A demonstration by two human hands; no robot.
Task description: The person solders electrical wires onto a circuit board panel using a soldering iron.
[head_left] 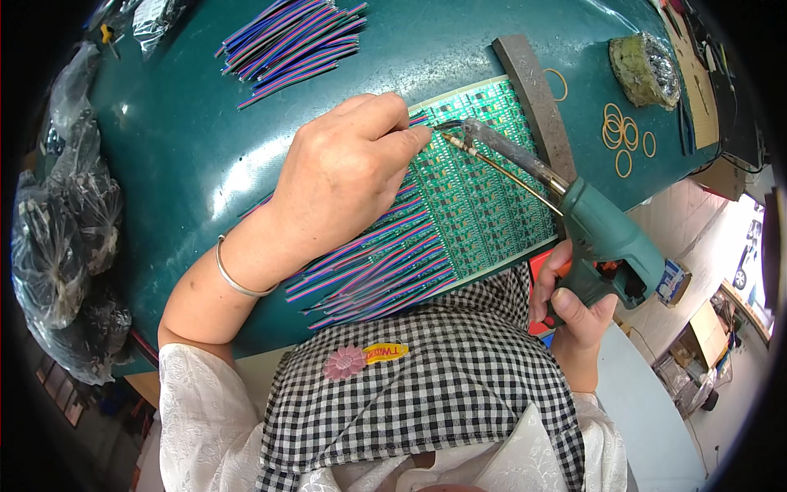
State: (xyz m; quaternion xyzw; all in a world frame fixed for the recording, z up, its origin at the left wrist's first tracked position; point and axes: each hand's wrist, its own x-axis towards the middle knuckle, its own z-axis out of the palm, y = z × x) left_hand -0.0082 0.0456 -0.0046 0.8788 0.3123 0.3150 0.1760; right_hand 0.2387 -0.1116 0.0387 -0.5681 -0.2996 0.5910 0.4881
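Observation:
A green panel of small circuit boards [484,197] lies in front of me. Colored ribbon wires [385,283] run out from its left edge in a row. My left hand [348,164] is closed in a pinch at the panel's upper left corner, with a ribbon wire end showing at the fingertips. My right hand [574,307] is wrapped round the handle of a green soldering gun [611,234]. Its dark iron tip and thin brass feed tube meet at the panel, just right of my left fingertips. My left fingers hide part of the wire.
A dark metal bar [537,107] lies along the panel's right edge. Farther back is a bundle of loose ribbon wires [291,45]. Rubber bands [619,127] and a rough round holder [643,70] are at the right. Plastic bags [65,238] line the left edge of the green table [172,164].

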